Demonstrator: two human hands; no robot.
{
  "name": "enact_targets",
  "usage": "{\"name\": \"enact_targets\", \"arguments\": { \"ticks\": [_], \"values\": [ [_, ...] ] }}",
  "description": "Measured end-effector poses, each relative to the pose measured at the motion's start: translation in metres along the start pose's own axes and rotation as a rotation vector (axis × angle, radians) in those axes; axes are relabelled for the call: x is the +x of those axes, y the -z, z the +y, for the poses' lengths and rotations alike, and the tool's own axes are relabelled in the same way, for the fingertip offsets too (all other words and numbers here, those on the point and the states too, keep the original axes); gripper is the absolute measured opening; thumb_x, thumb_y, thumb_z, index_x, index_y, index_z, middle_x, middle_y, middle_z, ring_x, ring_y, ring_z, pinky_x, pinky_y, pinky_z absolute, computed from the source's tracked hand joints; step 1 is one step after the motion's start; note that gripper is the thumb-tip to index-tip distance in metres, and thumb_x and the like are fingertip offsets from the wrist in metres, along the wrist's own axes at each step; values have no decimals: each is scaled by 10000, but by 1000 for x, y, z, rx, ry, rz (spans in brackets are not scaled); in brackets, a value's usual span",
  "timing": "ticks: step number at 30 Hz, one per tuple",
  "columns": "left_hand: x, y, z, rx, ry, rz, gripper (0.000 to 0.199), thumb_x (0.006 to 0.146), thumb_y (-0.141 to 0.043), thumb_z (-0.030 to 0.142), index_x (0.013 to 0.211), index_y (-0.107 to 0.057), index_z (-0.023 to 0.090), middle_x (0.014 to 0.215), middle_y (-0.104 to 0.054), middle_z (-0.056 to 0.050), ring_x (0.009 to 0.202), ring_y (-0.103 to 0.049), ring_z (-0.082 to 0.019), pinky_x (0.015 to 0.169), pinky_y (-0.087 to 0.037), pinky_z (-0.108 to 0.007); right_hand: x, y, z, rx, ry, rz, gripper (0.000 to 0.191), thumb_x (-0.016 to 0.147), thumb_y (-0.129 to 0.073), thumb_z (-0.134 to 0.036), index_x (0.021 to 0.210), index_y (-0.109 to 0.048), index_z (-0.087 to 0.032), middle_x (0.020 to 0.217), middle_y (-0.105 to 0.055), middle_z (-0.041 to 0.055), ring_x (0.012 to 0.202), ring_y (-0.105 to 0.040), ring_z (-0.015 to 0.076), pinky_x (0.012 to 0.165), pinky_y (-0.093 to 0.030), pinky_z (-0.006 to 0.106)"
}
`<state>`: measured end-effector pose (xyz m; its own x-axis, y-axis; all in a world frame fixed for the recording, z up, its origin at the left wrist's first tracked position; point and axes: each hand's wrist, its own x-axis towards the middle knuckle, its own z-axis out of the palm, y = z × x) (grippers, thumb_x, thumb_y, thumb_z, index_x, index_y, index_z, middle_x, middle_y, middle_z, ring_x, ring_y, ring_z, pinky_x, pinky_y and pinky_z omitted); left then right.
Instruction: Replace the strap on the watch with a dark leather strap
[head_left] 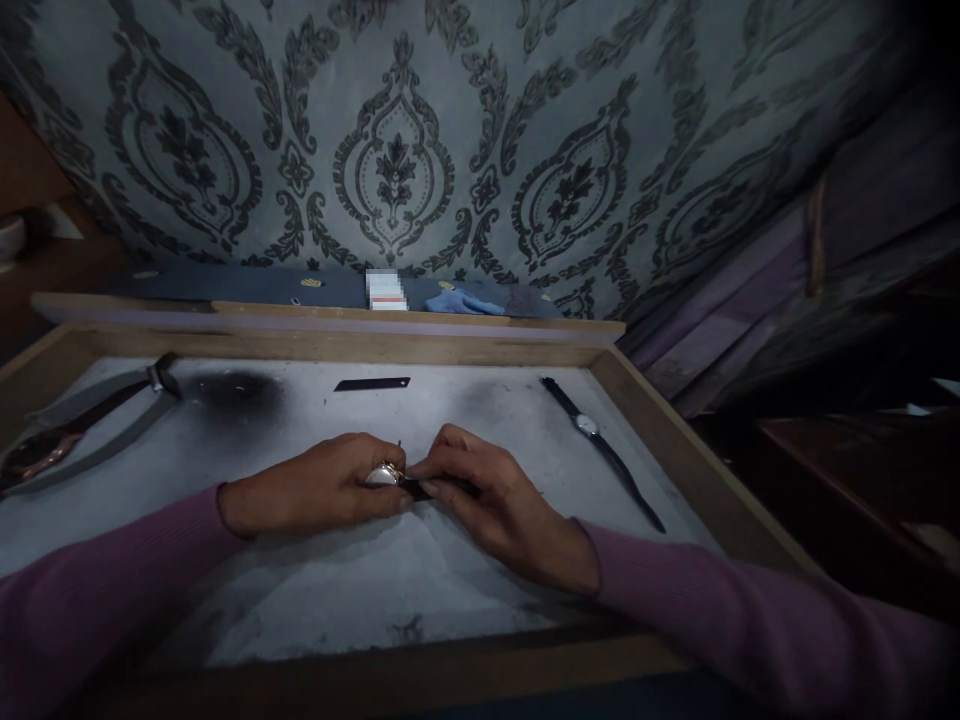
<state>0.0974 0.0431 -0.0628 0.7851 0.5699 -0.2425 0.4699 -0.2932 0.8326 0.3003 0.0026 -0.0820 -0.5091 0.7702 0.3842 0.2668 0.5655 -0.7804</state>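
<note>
A small round watch [385, 475] with a shiny case is held near the middle of a shallow wooden tray. My left hand [326, 485] grips its case between thumb and fingers. On the other side, my right hand [487, 495] pinches the dark strap [417, 489] close to the case. The fingertips of both hands almost meet there, and they partly hide the strap. Behind the hands lies a flat dark blade-like strip [372, 384] with a small hole at one end. A second watch [587, 425] with a black strap lies stretched out at the right.
The wooden tray's rim [337, 345] surrounds the pale work surface. At the left lies a larger watch [41, 452] with a dark strap. Beyond the rim are a small white box [386, 289] and a blue cloth [463, 301]. Patterned fabric hangs behind.
</note>
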Motion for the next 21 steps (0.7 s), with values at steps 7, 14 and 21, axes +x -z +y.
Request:
{"name": "enact_targets", "arguments": {
  "ticks": [7,14,21],
  "values": [
    [-1,1,1,47,-9,29,241,859,-510,363,758,-569,153,674,-474,22,632,-446,-127,541,-330,-213,-2,0,1,-66,25,-27,183,922,-488,-76,973,-643,-160,810,-511,22,732,-512,125,623,-437,242],
    [1,0,-1,39,-20,21,249,870,-512,363,786,-602,146,685,-498,18,642,-456,-129,554,-336,-216,-1,0,0,-41,7,-19,180,911,-486,-68,952,-633,-163,817,-525,22,741,-522,130,638,-445,251],
    [-1,2,0,49,-13,23,280,872,-507,389,807,-622,141,680,-503,13,635,-463,-135,547,-332,-219,0,0,0,-6,-34,-6,170,904,-502,-67,918,-634,-174,807,-535,18,749,-537,134,653,-455,259]
  ]
}}
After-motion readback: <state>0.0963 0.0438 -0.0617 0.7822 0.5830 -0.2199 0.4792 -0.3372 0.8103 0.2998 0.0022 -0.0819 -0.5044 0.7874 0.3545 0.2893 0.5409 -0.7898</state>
